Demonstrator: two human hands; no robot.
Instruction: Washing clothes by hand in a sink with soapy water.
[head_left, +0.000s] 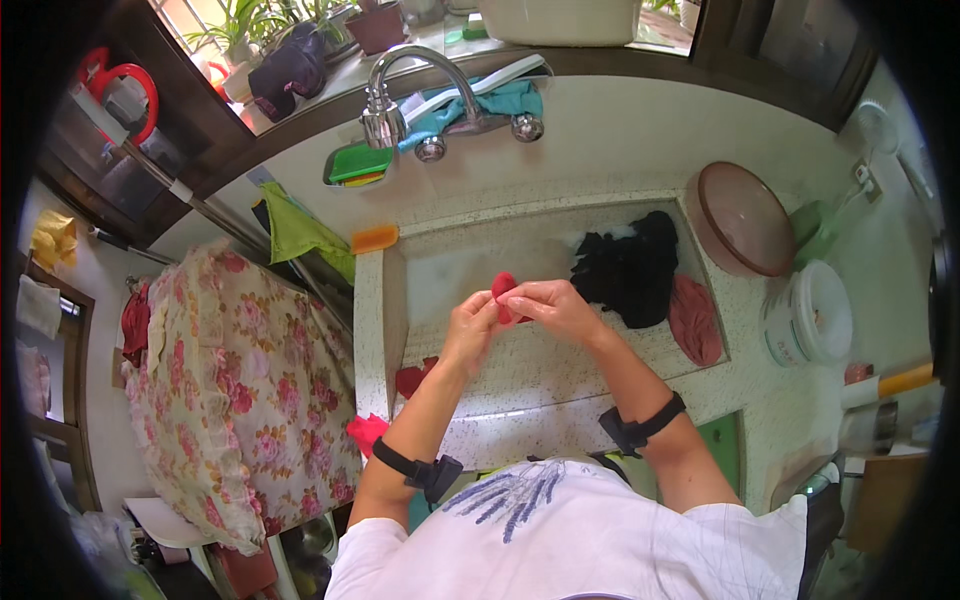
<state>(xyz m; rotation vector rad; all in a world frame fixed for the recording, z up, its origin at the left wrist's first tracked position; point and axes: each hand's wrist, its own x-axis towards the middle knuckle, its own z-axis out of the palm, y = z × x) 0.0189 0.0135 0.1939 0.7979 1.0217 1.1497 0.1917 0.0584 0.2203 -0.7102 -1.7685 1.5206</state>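
Over the speckled stone sink (517, 375), my left hand (472, 326) and my right hand (551, 304) meet and grip a small red cloth item (503, 283) between their fingers. Its exact kind is hidden by my fingers. Both hands look wet. Black wet fabric (626, 270) lies bunched in the right part of the basin, with a dusty-pink cloth (694, 321) beside it. Another dark red cloth (410, 380) sits at the basin's left wall, partly behind my left forearm.
A chrome faucet (386, 120) arches over the sink's back. An orange brush or sponge (375, 239) rests on the left back corner. A brown basin (742, 217) and white bucket (821, 315) stand right. Left is a floral cloth cover (255, 390); bright pink cloth (367, 431) lies at the front-left edge.
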